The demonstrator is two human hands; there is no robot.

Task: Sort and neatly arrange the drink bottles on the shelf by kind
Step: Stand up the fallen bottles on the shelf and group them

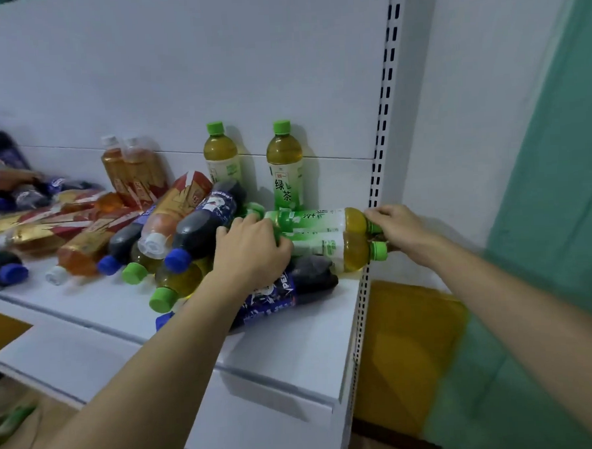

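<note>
Two green tea bottles [322,235] lie on their sides at the right end of the white shelf [287,348], caps toward the right. My left hand [251,252] grips their base end and my right hand [396,226] holds the upper bottle's cap end. Two more green tea bottles [284,166] stand upright against the back wall. Under my left hand lies a dark cola bottle [291,289] with a blue label. To the left is a heap of cola, amber tea [170,213] and green tea bottles, all lying down.
Two amber tea bottles [132,167] stand at the back, left of centre. A slotted white upright [377,172] bounds the shelf on the right. Beyond it are a green wall [554,210] and a yellow panel [407,349]. A lower shelf [55,367] juts out below.
</note>
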